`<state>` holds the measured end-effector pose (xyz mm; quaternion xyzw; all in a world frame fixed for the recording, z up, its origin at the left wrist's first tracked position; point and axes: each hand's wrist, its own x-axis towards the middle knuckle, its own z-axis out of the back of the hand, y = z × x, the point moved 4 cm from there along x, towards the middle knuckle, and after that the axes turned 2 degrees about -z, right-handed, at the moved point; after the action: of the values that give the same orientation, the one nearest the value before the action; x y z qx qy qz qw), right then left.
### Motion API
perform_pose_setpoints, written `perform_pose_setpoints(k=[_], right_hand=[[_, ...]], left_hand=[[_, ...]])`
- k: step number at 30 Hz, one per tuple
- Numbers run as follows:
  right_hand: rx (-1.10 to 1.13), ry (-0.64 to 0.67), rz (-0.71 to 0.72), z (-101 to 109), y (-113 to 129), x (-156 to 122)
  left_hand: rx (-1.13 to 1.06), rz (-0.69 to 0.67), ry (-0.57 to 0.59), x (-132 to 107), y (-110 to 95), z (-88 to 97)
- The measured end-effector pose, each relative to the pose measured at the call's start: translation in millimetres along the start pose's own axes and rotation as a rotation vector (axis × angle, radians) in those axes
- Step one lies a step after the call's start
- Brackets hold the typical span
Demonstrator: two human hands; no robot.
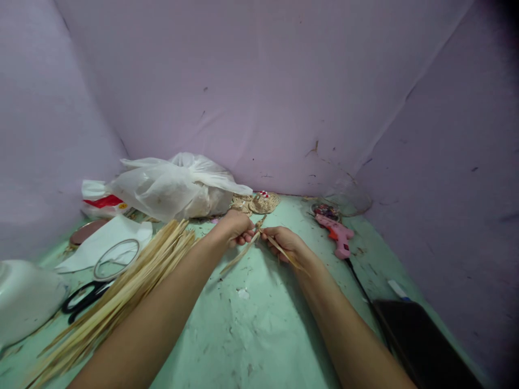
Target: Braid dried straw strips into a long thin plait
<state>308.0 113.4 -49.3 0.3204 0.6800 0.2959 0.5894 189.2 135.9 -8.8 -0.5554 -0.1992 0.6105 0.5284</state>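
Both hands meet over the middle of the green tabletop, working on a short braid of dried straw-like fibre (pixel 260 222). My left hand (pixel 237 228) pinches it from the left, fingers curled in. From the right, my right hand (pixel 286 243) closes thumb and fingers on the strands. Loose strand ends (pixel 243 254) hang down toward me, one crossing my right palm. Just behind the hands lie coiled woven fibre pieces (pixel 265 203), one bearing small red and white bits. A long bundle of dried fibre strips (pixel 133 292) lies beside my left forearm.
A white plastic bag (pixel 178 186) sits against the back wall. On the left are black-handled scissors (pixel 85 300), a ring (pixel 117 259), white paper (pixel 107 243) and a white rounded container (pixel 28 302). A pink glue gun (pixel 338 235) and a dark flat object (pixel 421 343) lie right.
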Motion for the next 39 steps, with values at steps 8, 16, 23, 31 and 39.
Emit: perform_pose_setpoints(k=[8,16,23,31,39], right_hand=[[0.064,0.131,-0.062,4,0,4],[-0.192,-0.055,0.147,-5,4,-10],[-0.338,-0.084,0.376,2,2,10],[-1.392,-0.319,0.759,-5,20,-11],[-1.535,-0.502,0.605,-12,20,-17]], left_hand=[[-0.038,-0.007,0.029,12,9,4.0],[-0.045,0.032,0.239,10,16,-16.0],[0.130,-0.022,0.128,12,18,-16.1],[0.334,-0.140,0.029,29,28,-18.8],[0.345,-0.203,-0.103,28,26,-22.2]])
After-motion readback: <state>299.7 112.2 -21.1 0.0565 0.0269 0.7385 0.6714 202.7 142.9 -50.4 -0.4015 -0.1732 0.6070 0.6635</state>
